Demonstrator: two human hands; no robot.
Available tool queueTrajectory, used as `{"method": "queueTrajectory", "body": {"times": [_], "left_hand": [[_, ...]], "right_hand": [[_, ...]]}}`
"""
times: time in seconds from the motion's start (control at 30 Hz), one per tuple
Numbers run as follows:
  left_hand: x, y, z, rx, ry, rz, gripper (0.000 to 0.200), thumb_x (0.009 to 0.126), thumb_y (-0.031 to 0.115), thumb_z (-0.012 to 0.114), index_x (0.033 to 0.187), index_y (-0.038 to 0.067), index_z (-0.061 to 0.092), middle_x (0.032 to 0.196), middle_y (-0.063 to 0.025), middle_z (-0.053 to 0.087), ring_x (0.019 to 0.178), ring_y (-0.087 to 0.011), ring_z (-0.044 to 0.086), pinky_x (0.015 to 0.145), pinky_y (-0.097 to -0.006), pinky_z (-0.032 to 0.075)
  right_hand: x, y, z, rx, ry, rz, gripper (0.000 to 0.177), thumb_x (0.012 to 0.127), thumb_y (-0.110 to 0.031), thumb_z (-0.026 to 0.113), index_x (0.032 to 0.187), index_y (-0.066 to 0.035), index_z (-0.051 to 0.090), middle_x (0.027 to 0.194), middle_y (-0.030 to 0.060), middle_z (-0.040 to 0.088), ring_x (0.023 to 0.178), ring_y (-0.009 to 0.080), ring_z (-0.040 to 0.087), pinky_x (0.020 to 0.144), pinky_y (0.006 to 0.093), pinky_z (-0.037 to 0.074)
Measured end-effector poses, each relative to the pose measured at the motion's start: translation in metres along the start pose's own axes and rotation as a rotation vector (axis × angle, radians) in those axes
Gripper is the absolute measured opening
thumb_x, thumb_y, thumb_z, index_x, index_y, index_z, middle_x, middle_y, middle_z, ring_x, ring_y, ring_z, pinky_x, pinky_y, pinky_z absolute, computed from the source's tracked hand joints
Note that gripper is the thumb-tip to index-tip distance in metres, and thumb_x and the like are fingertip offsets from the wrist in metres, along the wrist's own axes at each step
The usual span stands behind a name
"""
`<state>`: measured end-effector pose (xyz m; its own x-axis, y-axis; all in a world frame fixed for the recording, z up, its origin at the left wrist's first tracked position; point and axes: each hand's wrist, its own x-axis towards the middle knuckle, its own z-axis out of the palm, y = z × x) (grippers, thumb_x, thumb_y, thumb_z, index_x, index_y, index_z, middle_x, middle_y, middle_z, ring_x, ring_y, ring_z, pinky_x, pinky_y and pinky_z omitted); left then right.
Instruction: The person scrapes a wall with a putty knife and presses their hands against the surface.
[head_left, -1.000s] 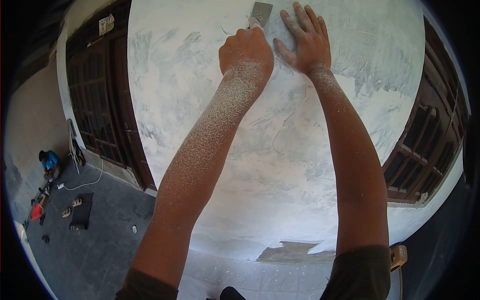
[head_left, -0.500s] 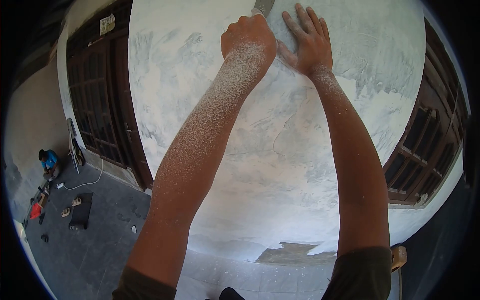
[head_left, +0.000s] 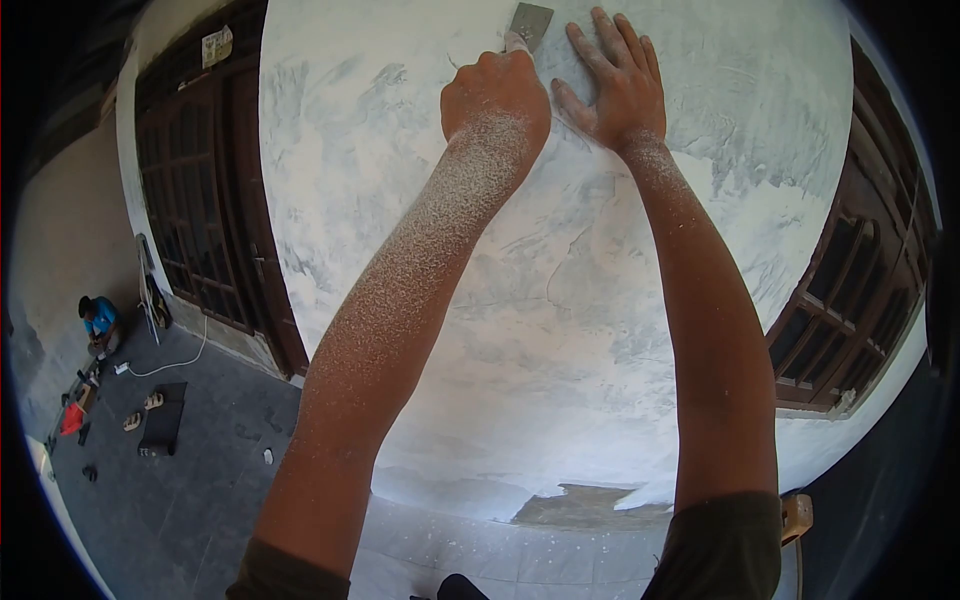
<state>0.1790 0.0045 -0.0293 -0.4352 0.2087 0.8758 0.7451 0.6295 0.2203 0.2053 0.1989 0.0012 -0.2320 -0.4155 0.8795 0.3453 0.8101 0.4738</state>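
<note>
My left hand (head_left: 495,95) is closed round a flat grey scraper (head_left: 530,24), whose handle is hidden in the fist. The blade points up and lies near the white and grey plastered wall (head_left: 540,330). Pale dust covers the left wrist and forearm. To the right, my right hand (head_left: 620,85) is pressed on the wall with its fingers spread, apart from the scraper, and its fingertips are dusty.
A person (head_left: 99,325) in blue sits at the far left. Sandals (head_left: 132,422), a dark mat (head_left: 163,420), a red item (head_left: 72,418) and a white cable (head_left: 175,370) lie on the floor. Wooden doors (head_left: 250,200) stand left, a wooden-framed window (head_left: 840,300) right.
My left hand has shifted slightly down, and more of the scraper blade now shows above it. My right hand stays at the same spot on the wall.
</note>
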Motion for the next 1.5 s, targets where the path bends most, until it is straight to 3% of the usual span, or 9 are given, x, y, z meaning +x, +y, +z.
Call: {"method": "queueTrajectory", "body": {"times": [0.07,0.17,0.27,0.37,0.63,0.9,0.97,1.4,1.5], "left_hand": [[0.001,-0.005,0.006,-0.052,0.011,-0.011,0.040,0.102,0.022,0.055,0.137,0.004,0.059,0.111,-0.0209,0.072,0.105,-0.0351,0.073,0.092,-0.0471,0.059],[0.019,0.005,-0.015,-0.030,-0.090,-0.050,0.034,0.101,0.022,0.060,0.127,0.002,0.066,0.118,-0.0193,0.071,0.112,-0.0302,0.071,0.091,-0.0411,0.060],[0.014,0.003,-0.010,-0.027,-0.091,-0.034,0.035,0.101,0.021,0.059,0.130,0.002,0.064,0.120,-0.0193,0.070,0.114,-0.0302,0.070,0.092,-0.0408,0.060],[-0.001,-0.005,0.006,0.014,0.028,-0.019,0.044,0.102,0.025,0.056,0.142,0.007,0.057,0.115,-0.0210,0.072,0.108,-0.0346,0.072,0.093,-0.0474,0.059],[0.011,0.001,-0.006,0.018,-0.048,-0.016,0.049,0.101,0.023,0.057,0.148,0.008,0.053,0.113,-0.0201,0.072,0.107,-0.0344,0.072,0.093,-0.0476,0.059],[0.015,0.008,-0.007,-0.032,-0.011,-0.027,0.032,0.100,0.021,0.060,0.124,0.001,0.068,0.116,-0.0199,0.070,0.112,-0.0314,0.070,0.093,-0.0426,0.059],[0.010,0.002,-0.005,-0.043,-0.064,-0.021,0.046,0.099,0.021,0.058,0.143,0.005,0.055,0.119,-0.0229,0.068,0.113,-0.0375,0.069,0.096,-0.0482,0.057],[-0.001,0.006,0.005,-0.018,0.018,-0.036,0.047,0.100,0.019,0.055,0.145,0.005,0.053,0.118,-0.0236,0.070,0.112,-0.0372,0.070,0.094,-0.0476,0.058],[0.011,0.005,0.003,-0.020,-0.011,-0.021,0.037,0.101,0.026,0.062,0.128,0.001,0.065,0.119,-0.0198,0.069,0.116,-0.0316,0.068,0.095,-0.0418,0.058]], "right_hand": [[-0.001,0.006,0.012,-0.100,0.192,-0.071,0.069,0.088,-0.051,0.069,0.152,-0.030,0.050,0.159,0.0076,0.046,0.149,0.0311,0.037,0.125,0.0499,0.026],[-0.002,0.009,0.015,-0.065,0.160,-0.061,0.076,0.085,-0.054,0.073,0.153,-0.034,0.047,0.165,0.0050,0.036,0.153,0.0282,0.029,0.128,0.0485,0.018],[0.000,-0.004,-0.004,-0.036,-0.013,-0.003,0.075,0.089,-0.047,0.065,0.152,-0.011,0.047,0.166,0.0184,0.029,0.155,0.0375,0.022,0.127,0.0510,0.017],[-0.003,0.009,0.016,-0.063,0.156,-0.050,0.075,0.085,-0.054,0.073,0.153,-0.033,0.048,0.164,0.0048,0.038,0.153,0.0279,0.031,0.127,0.0489,0.019],[-0.005,0.007,0.014,-0.049,0.149,-0.050,0.075,0.085,-0.052,0.073,0.153,-0.033,0.048,0.165,0.0043,0.037,0.153,0.0271,0.031,0.128,0.0487,0.018],[-0.002,0.004,0.008,-0.062,0.140,-0.038,0.075,0.084,-0.049,0.074,0.153,-0.033,0.048,0.165,0.0041,0.037,0.153,0.0271,0.030,0.128,0.0483,0.019],[-0.001,-0.004,-0.006,-0.013,-0.004,-0.004,0.074,0.089,-0.047,0.065,0.152,-0.011,0.048,0.166,0.0184,0.029,0.155,0.0372,0.022,0.127,0.0503,0.017],[-0.002,-0.005,-0.004,-0.019,0.011,0.000,0.075,0.088,-0.047,0.066,0.151,-0.010,0.049,0.165,0.0199,0.031,0.154,0.0380,0.024,0.126,0.0511,0.018],[0.001,-0.004,-0.006,-0.014,0.020,0.000,0.074,0.088,-0.047,0.066,0.150,-0.010,0.050,0.164,0.0198,0.032,0.154,0.0379,0.025,0.126,0.0510,0.018]]}}
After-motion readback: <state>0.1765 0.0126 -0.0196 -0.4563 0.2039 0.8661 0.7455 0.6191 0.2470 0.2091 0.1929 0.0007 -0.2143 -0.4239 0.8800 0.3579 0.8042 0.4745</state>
